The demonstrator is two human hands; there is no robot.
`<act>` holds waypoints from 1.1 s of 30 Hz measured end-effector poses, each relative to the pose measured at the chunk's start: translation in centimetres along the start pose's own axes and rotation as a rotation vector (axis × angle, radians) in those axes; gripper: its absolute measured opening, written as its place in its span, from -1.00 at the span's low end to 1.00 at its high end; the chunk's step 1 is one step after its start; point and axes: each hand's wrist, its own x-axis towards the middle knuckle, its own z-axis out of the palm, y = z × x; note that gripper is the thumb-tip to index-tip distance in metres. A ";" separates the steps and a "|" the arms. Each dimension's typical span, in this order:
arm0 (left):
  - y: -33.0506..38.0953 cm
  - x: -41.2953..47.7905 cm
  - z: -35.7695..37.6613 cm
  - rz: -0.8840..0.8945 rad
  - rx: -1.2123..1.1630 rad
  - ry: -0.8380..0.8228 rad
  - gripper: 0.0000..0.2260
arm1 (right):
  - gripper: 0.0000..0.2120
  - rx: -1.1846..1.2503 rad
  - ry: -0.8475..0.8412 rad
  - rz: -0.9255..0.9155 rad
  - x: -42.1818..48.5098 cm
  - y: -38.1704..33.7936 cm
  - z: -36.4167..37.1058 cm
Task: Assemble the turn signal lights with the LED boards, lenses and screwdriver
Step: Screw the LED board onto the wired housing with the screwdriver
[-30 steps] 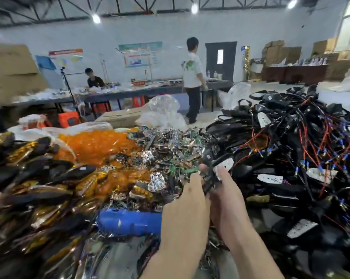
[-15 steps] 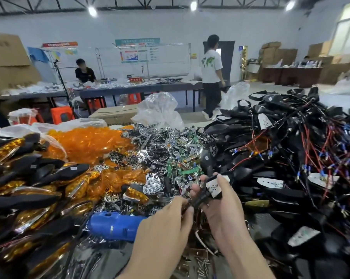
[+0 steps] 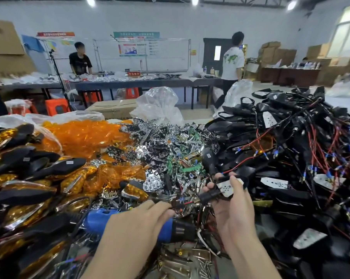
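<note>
Left grip (image 3: 138,224) over screwdriver (image 3: 97,220), right grip (image 3: 234,208) on turn signal housing (image 3: 222,179)
Whether my left clasps the tool I cannot tell; my right clasps the housing above the tabletop heap; light, stiff plastic, I judge; best held by its rim, off the LED board (image 3: 227,188) and thin wires (image 3: 235,167).

Turn-signal parts pile up on a factory assembly floor.

Orange lenses (image 3: 85,135), silvery LED boards (image 3: 170,141) and black wired housings (image 3: 291,154) lie heaped in bulk in the foreground, a blue screwdriver (image 3: 101,218) among them. Behind, a worker in black (image 3: 80,59) and a worker in white (image 3: 231,57) stand at long tabletops (image 3: 129,84) strewn with parts. Ceiling lamps (image 3: 195,0) shine above, posters (image 3: 136,43) hang on the white wall, and orange stools (image 3: 56,104) and stacked cartons (image 3: 276,53) line the hall.
</note>
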 end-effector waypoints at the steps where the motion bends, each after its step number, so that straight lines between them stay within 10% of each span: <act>1: -0.7 0.0 -0.3 -0.005 0.019 -0.026 -0.86 | -0.91 0.015 0.016 -0.011 0.1 -0.1 -0.1; 5: -3.3 -0.2 -1.1 -0.022 0.056 -0.099 -0.46 | -0.87 0.022 0.030 -0.032 0.1 0.1 -0.1; 18: 0.3 -0.6 2.1 0.053 -0.162 0.185 -0.95 | -0.84 0.118 -0.113 0.098 -1.8 2.6 1.0; 33: 0.2 -1.0 1.9 0.034 -0.223 0.205 -0.86 | -0.88 0.308 -0.195 0.173 -2.1 1.8 1.0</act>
